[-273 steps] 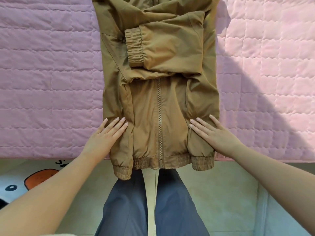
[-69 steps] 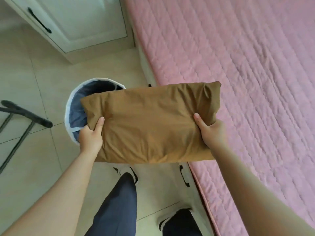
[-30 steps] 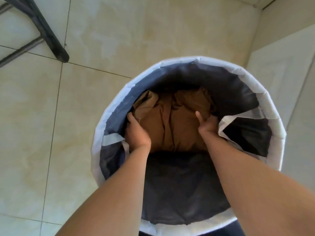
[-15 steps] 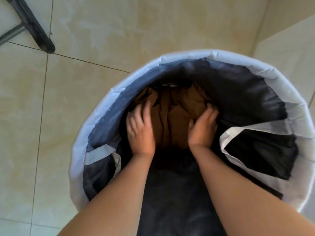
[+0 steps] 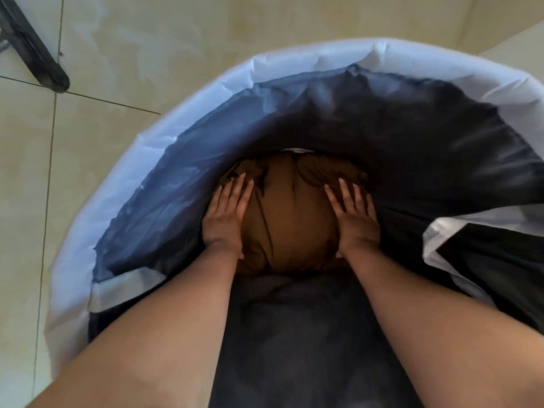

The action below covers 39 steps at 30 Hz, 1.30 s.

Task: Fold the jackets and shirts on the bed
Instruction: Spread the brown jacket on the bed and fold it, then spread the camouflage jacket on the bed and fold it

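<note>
The folded brown fabric jacket lay deep inside the round, white-rimmed, dark-lined laundry basket. The left hand and right hand pressed its opposite sides, each grip spread flat with straight fingers.

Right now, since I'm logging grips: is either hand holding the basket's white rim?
No, the left hand and right hand press flat on the brown jacket inside the basket.
</note>
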Motion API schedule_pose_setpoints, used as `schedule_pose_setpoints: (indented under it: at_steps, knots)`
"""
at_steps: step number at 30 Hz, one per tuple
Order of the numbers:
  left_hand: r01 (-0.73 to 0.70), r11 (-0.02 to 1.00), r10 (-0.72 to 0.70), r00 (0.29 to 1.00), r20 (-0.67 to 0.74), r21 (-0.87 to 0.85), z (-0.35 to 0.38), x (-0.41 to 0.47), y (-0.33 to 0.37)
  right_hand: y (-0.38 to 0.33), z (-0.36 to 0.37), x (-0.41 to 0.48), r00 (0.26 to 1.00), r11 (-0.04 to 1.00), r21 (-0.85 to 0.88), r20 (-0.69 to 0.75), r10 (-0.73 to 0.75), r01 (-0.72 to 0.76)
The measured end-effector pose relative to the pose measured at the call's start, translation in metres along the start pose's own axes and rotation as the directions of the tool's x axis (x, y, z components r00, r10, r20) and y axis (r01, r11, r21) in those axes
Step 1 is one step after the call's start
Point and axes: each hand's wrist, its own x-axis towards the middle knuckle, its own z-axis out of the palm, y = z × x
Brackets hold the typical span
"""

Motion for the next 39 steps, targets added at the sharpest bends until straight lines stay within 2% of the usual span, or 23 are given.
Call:
schedule_pose_setpoints:
  at_steps: [4, 7, 9, 12, 14, 18, 21, 24, 26, 28, 31, 35, 38, 39]
  knots:
    - [0.02, 1.0, -0.02, 1.0, -0.017, 0.007, 0.01, 0.013, 0.004, 0.0, 0.012, 0.013, 0.999, 1.0, -0.024, -0.038, 0.017, -0.018]
    - [-0.025, 0.999, 0.024, 0.999, -0.035, -0.027, 0.004, 0.007, 0.003, -0.002, 0.007, 0.009, 1.0, 1.0, -0.027, -0.003, 0.009, -0.009]
    - [-0.047, 0.993, 0.042, 0.998, -0.051, -0.107, -0.006, 0.001, 0.003, -0.007, -0.004, 0.003, 0.999, 1.0, 0.015, 0.038, 0.017, -0.018]
    - [-0.028, 0.944, 0.038, 0.999, 0.022, -0.329, -0.033, -0.032, 0.004, -0.02, -0.038, -0.032, 0.993, 0.981, 0.169, 0.084, 0.083, -0.096]
    - [0.045, 0.854, -0.004, 0.997, 0.079, -0.519, -0.054, -0.069, 0.003, -0.029, -0.069, -0.068, 0.995, 0.959, 0.271, 0.074, 0.064, -0.082]
    - [0.082, 0.65, 0.071, 0.983, 0.168, -0.755, -0.089, -0.164, -0.006, -0.036, -0.138, -0.159, 1.0, 0.902, 0.432, 0.0, 0.021, -0.019]
    - [0.07, 0.495, 0.053, 0.992, 0.111, -0.866, -0.134, -0.242, -0.024, -0.037, -0.202, -0.244, 0.997, 0.844, 0.536, -0.077, 0.02, 0.024]
    - [0.051, 0.341, -0.043, 0.998, 0.039, -0.939, -0.197, -0.326, -0.059, -0.042, -0.279, -0.332, 0.982, 0.799, 0.59, -0.191, 0.003, 0.112]
    - [0.011, 0.283, -0.136, 0.99, -0.029, -0.959, -0.239, -0.38, -0.09, -0.046, -0.327, -0.383, 0.961, 0.774, 0.605, -0.277, -0.016, 0.187]
    - [-0.031, 0.29, -0.177, 0.981, -0.085, -0.957, -0.276, -0.427, -0.115, -0.047, -0.37, -0.425, 0.942, 0.752, 0.61, -0.332, -0.042, 0.249]
    - [-0.127, 0.307, -0.253, 0.945, -0.209, -0.943, -0.325, -0.499, -0.156, -0.052, -0.442, -0.491, 0.898, 0.744, 0.548, -0.412, -0.158, 0.383]
    - [-0.18, 0.316, -0.402, 0.864, -0.303, -0.931, -0.369, -0.59, -0.212, -0.077, -0.529, -0.565, 0.768, 0.653, 0.443, -0.525, -0.366, 0.614]
    - [-0.207, 0.35, -0.507, 0.779, -0.37, -0.914, -0.388, -0.657, -0.253, -0.111, -0.582, -0.618, 0.656, 0.57, 0.367, -0.598, -0.46, 0.735]
    - [-0.208, 0.371, -0.536, 0.748, -0.391, -0.905, -0.394, -0.673, -0.261, -0.12, -0.593, -0.632, 0.638, 0.554, 0.359, -0.611, -0.469, 0.751]
